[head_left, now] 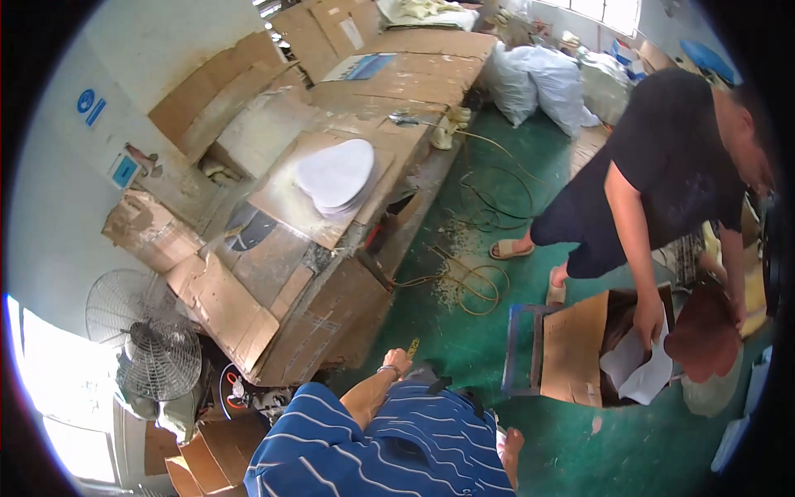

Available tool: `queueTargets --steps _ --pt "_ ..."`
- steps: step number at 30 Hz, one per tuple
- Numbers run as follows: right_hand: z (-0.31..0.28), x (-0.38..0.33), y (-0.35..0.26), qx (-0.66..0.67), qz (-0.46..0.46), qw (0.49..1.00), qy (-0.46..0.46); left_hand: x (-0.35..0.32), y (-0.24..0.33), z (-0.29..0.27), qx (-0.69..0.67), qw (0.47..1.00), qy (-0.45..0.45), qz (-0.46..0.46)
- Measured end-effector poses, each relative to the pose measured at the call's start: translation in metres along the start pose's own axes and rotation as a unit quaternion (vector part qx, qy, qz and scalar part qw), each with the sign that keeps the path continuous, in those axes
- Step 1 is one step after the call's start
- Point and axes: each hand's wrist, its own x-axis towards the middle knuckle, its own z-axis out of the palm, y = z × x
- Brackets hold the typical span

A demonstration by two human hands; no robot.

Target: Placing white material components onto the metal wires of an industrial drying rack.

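Observation:
My left hand (396, 362), a bracelet or watch at its wrist, hangs in front of my blue striped shirt (319, 439) with its fingers curled. What it holds, if anything, is hidden. A short yellow strip with dark marks (414, 347) shows just beyond it; I cannot tell whether they touch. My right hand (513, 443) is low beside the shirt, small and partly covered, beside a bit of white. At the right, a co-worker in dark clothes bends over an open cardboard box (571, 352), one hand on white sheet pieces (642, 369), the other at a reddish-brown piece (704, 331).
A cardboard-covered workbench (364, 108) runs along the left, bearing a stack of white oval sheets (335, 172). A fan (145, 335) stands at its near end. Hoses (489, 290) and pale scraps (455, 265) lie on the green floor. White sacks (538, 83) stand at the back.

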Motion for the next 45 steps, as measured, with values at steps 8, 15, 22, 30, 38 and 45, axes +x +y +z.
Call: queueTargets --steps 8,15,22,30,38,45 --pt "-0.029 0.017 -0.081 -0.003 -0.012 0.985 0.17 0.03 -0.045 0.014 0.296 0.94 -0.002 0.171" --pt "-0.125 0.002 -0.145 0.25 0.033 0.882 0.398 0.019 -0.017 -0.029 0.105 0.99 -0.043 0.083" --pt "-0.224 0.044 -0.162 0.187 -0.015 0.854 0.486 0.021 0.045 -0.037 -0.041 0.988 -0.142 -0.043" --pt "-0.236 0.076 -0.154 -0.06 -0.074 0.902 0.422 0.022 0.134 0.024 -0.025 0.973 -0.214 0.084" --pt "-0.227 0.073 -0.156 -0.101 -0.052 0.901 0.42 0.032 0.169 0.045 0.046 0.968 -0.164 0.183" --pt "-0.225 0.076 -0.153 -0.087 -0.069 0.898 0.425 0.006 0.156 0.034 0.057 0.98 -0.135 0.132"
